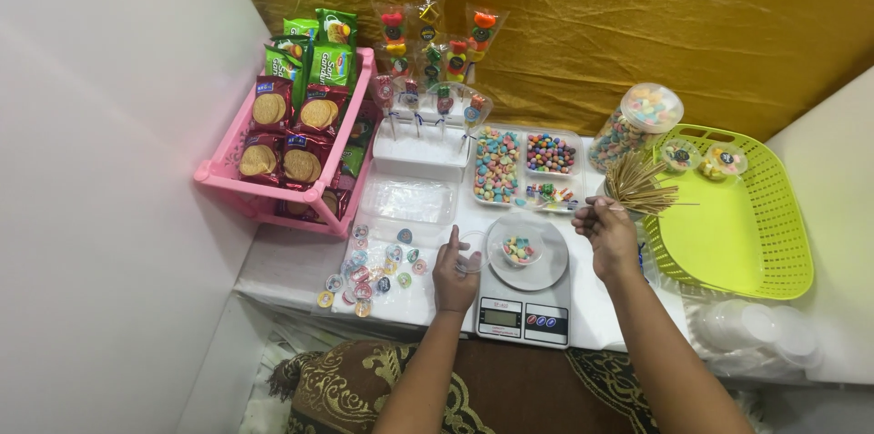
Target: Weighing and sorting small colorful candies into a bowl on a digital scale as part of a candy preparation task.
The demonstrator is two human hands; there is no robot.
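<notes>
Candy cup: a small clear cup [520,249] of pastel sweets sits on the round pan of a digital kitchen scale [525,284], at the near middle of the white worktop [601,306].
Left hand: the left hand [454,272] pinches a clear plastic lid [471,250] just left of the scale; grip closed on the lid.
Right hand: the right hand [605,227] hovers to the right of the scale with fingers curled at a bundle of thin wooden skewers [637,186]; it seems to pinch one stick, though the contact is too small to tell for sure.
Doing it well: judged from the layout, the lid wants to come down level over the cup without nudging the pan, and one stick should be drawn clear of the fan.
Behind: a divided tray [523,167] of mixed sweets, a clear jar [635,127] of the same, and wrapped candy skewers [432,47] on a white stand.
Left: round stickers [373,272] scattered on plastic; a pink rack [259,181] of biscuit packets.
Right: a lime-green basket [746,234] holding two filled cups; spare lids [760,329] stacked near the edge.
In the way: the splayed sticks overhang the basket rim close to the scale.
</notes>
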